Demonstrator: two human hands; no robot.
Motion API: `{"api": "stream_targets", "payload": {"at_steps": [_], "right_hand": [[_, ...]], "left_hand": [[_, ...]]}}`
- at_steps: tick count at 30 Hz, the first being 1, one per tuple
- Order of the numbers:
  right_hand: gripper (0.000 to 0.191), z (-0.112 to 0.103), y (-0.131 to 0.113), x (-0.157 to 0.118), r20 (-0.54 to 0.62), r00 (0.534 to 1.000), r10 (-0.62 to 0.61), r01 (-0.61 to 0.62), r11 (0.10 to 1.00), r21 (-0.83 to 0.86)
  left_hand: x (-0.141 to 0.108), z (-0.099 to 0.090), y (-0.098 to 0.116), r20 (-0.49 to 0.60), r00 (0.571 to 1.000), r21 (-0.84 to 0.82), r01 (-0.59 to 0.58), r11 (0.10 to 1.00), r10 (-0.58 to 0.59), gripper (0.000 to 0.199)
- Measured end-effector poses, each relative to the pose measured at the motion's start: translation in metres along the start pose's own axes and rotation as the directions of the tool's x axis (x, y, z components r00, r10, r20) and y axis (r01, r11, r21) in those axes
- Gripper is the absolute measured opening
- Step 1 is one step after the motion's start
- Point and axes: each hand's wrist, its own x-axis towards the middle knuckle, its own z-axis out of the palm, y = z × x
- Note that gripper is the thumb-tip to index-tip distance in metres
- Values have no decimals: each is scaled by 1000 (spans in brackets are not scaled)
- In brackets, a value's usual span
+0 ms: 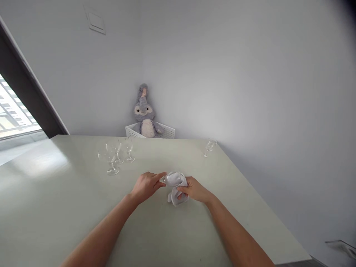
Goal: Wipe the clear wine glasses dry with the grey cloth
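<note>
Above the middle of the table, a stemmed glass (172, 180) lies sideways between my two hands, its base end to the left. My left hand (148, 185) pinches it at the stem or foot; which of these is hidden by the fingers. A white cloth (178, 196) is bunched at the bowl end, part of it inside the bowl and part hanging below. My right hand (193, 188) grips this cloth at the rim, thumb in front and fingers partly covered by the fabric.
Several clear stemmed glasses (112, 170) stand at the left on the pale table (155, 237). Another glass (210, 145) is near the back right edge. Behind the table, a grey plush toy (147, 128) sits in a white perforated basket (168, 132) against the wall.
</note>
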Motion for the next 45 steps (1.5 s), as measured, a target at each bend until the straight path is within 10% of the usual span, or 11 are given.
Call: {"api": "stream_targets", "payload": {"at_steps": [4,8,12,16,20,24,27,31,39,42,45], "right_hand": [[30,-20,8,6,-247,967,-66,30,988,-149],[34,-29,7,5,-572,748,-338,-5,858,-513],[40,-5,-8,-2,-303,729,-614,45,483,-874],[42,27,-17,-4,-28,793,-608,191,292,-937],[32,21,-14,0,-216,833,-509,151,584,-797],[35,-2,-5,4,-370,918,-143,93,985,-148],[31,2,2,11,-454,890,51,128,926,354],[36,30,11,21,-538,825,172,249,744,620],[42,66,23,15,-519,845,-126,277,934,224],[41,65,17,14,-455,878,-150,279,932,231],[36,59,9,14,-408,904,-125,263,916,303]], "left_hand": [[2,-1,-3,28,970,-132,244,961,-242,40],[5,-7,-6,28,880,-276,463,842,-475,46],[5,-6,-3,29,865,-238,493,837,-502,41],[0,4,14,21,983,14,184,983,-185,20],[-4,12,30,-67,980,143,-179,973,190,27],[-5,16,34,-174,962,104,-193,976,209,32],[-5,19,36,-190,981,-11,-49,999,46,41],[-3,22,43,-146,957,-242,210,947,-249,45],[-3,30,55,-215,886,-589,218,778,-411,43],[-4,25,55,-152,911,-666,192,721,-383,50],[-3,13,50,35,963,-863,164,477,-269,51]]}}
